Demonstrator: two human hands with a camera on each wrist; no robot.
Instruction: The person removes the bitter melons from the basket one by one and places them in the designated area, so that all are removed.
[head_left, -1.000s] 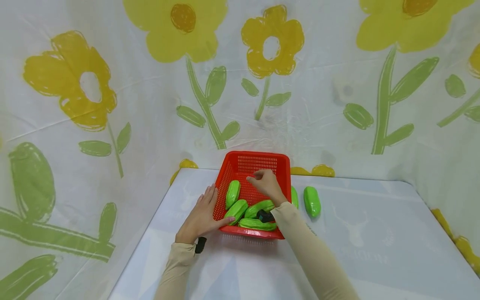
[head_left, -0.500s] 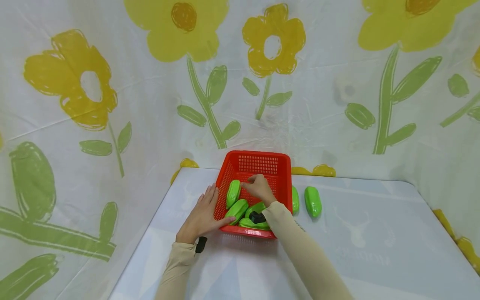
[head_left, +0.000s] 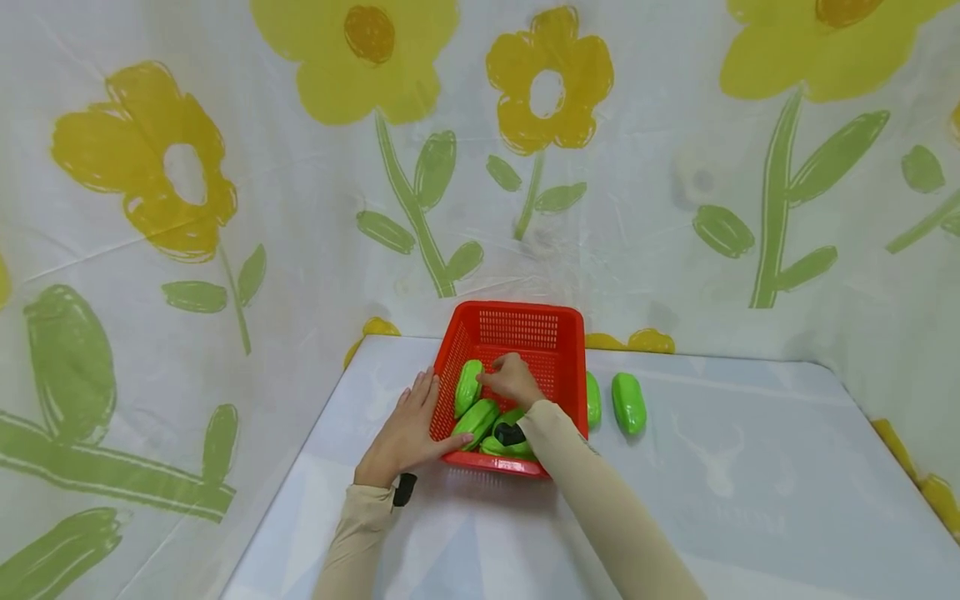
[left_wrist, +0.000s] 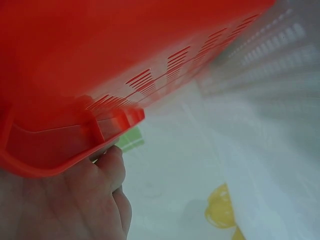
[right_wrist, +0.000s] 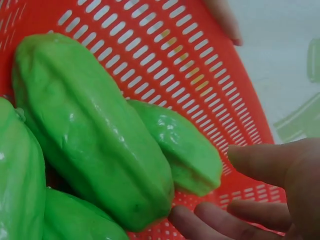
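Now R hand [head_left: 516, 382], grip released, thumb & fingers parted, is nearer than L hand [head_left: 405, 435] to the rearmost green gourd [head_left: 468, 389] in the red basket [head_left: 491, 462], lying just L of that grip, long axis approx. front-to-back.

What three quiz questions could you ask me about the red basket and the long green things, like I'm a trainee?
1. True or false: the left hand touches the red basket.
2. Fill the gap: the right hand is ____ the basket.
3. Pick one: in the head view, how many long green things show outside the basket? A) none B) two C) five

Key: 1. True. 2. Inside. 3. B; one is partly hidden by the basket.
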